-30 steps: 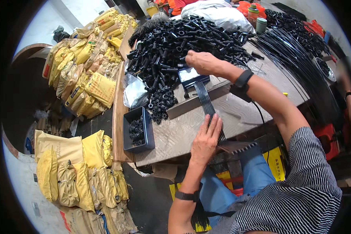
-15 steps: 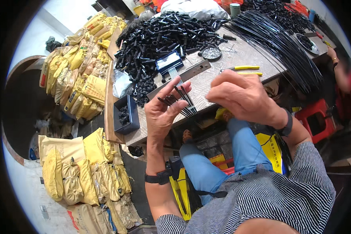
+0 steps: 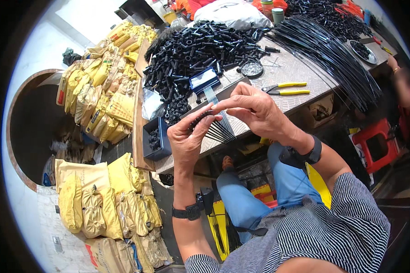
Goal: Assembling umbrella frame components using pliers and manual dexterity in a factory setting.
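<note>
My left hand (image 3: pixel 186 141) is closed round a row of small black parts (image 3: pixel 199 120), gripped between thumb and fingers above the table's near edge. My right hand (image 3: pixel 256 109) meets its fingertips with thumb and index finger pinched together; whatever they hold is too small to make out. Beneath both hands, several thin rods (image 3: pixel 211 94) lie side by side across a metal bar (image 3: pixel 234 86), and their dark ends (image 3: pixel 221 133) stick out past the table edge. A blue-rimmed box (image 3: pixel 203 80) stands at the far end of the rods.
A large heap of black tubular parts (image 3: pixel 205 48) covers the back left of the table. To the right lie yellow-handled pliers (image 3: pixel 288 88), a round dish (image 3: pixel 251 69) and long black rods (image 3: pixel 325 57). A blue bin (image 3: pixel 158 144) sits at the left corner; a red stool (image 3: pixel 376 143) stands right.
My right hand has moved left and down to my left hand's fingertips. My left fingers have drawn closer together over the black parts. The whole view has shifted slightly.
</note>
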Demonstrator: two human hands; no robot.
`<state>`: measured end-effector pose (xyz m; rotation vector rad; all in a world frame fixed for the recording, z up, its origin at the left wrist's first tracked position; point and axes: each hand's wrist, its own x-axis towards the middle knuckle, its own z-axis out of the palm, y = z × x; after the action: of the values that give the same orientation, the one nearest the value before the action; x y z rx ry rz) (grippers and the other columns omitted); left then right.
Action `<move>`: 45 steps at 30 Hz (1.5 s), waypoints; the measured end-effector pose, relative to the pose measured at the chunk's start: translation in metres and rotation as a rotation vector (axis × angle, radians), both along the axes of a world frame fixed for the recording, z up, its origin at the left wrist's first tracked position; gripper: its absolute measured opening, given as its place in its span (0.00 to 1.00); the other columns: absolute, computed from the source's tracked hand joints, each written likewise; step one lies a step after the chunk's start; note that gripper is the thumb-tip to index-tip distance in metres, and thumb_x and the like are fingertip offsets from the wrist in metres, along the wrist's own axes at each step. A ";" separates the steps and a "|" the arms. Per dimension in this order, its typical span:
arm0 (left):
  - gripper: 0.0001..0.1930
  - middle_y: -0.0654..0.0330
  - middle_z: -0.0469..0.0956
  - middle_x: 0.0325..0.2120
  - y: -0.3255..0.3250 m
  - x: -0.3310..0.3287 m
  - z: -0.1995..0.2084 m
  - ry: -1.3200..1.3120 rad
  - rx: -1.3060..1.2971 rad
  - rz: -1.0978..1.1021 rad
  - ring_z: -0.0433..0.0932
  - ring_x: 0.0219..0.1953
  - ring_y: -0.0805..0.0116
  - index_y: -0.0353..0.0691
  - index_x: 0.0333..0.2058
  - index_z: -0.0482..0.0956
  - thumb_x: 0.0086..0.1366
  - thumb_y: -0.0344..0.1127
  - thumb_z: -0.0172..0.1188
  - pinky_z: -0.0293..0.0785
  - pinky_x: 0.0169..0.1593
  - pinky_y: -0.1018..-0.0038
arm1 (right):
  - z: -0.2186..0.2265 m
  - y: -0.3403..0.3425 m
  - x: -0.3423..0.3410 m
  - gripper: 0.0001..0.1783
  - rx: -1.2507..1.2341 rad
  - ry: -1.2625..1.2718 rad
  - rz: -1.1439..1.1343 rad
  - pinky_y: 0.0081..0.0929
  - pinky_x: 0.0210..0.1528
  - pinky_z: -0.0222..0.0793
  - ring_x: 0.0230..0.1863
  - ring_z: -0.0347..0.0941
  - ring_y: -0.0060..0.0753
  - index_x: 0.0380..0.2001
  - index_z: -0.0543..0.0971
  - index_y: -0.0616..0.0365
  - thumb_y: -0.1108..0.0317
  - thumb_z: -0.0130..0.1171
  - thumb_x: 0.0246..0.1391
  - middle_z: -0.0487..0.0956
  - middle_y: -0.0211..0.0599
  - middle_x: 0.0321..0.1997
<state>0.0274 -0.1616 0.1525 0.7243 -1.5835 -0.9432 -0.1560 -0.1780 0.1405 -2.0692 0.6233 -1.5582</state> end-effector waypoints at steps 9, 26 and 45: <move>0.11 0.55 0.78 0.32 0.002 -0.002 0.003 -0.051 -0.048 0.045 0.77 0.34 0.72 0.31 0.39 0.77 0.55 0.22 0.57 0.72 0.38 0.82 | 0.008 0.006 -0.007 0.20 -0.489 0.324 -0.443 0.19 0.16 0.66 0.19 0.68 0.25 0.39 0.78 0.40 0.75 0.55 0.40 0.67 0.29 0.26; 0.11 0.58 0.79 0.27 0.001 0.004 0.000 -0.332 -0.157 -0.022 0.74 0.28 0.80 0.37 0.37 0.79 0.53 0.25 0.61 0.69 0.30 0.83 | 0.033 -0.008 -0.016 0.12 -0.740 0.433 -0.147 0.19 0.18 0.65 0.19 0.68 0.20 0.33 0.74 0.51 0.71 0.57 0.39 0.69 0.27 0.28; 0.21 0.58 0.78 0.37 -0.002 0.023 0.002 -0.732 -0.609 0.043 0.77 0.36 0.61 0.40 0.40 0.77 0.49 0.46 0.61 0.71 0.38 0.71 | 0.035 0.002 -0.012 0.11 -0.615 0.456 -0.047 0.24 0.20 0.66 0.24 0.71 0.28 0.33 0.72 0.54 0.73 0.55 0.41 0.67 0.31 0.28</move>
<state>0.0502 -0.1636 0.1543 0.6863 -2.3261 -0.1005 -0.1682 -0.1757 0.1753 -2.9360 0.3625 -1.4235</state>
